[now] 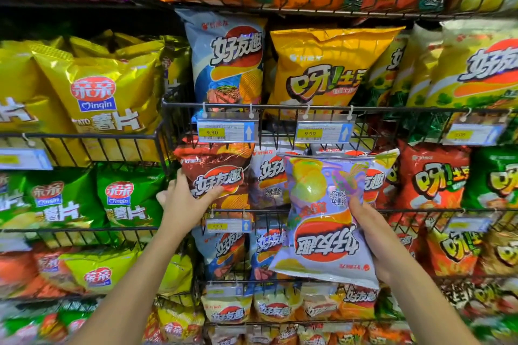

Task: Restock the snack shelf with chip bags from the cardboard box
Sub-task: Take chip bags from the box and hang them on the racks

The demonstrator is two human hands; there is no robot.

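Note:
My right hand [372,235] grips a pale purple chip bag [322,218] by its right edge, held upside down in front of the middle wire shelf [280,210]. My left hand [185,202] is pressed against the lower left of a dark red chip bag [215,173] that stands in that shelf's left slot, fingers wrapped around its edge. A white-and-red bag [269,176] stands between the two, partly hidden behind the purple bag. The cardboard box is out of view.
Black wire racks full of chip bags fill the whole view: gold bags [106,92] and green bags [126,196] on the left, a blue bag [227,59] and an orange bag [328,70] above, red bags [434,182] on the right. Price tags [224,131] hang from the rack fronts.

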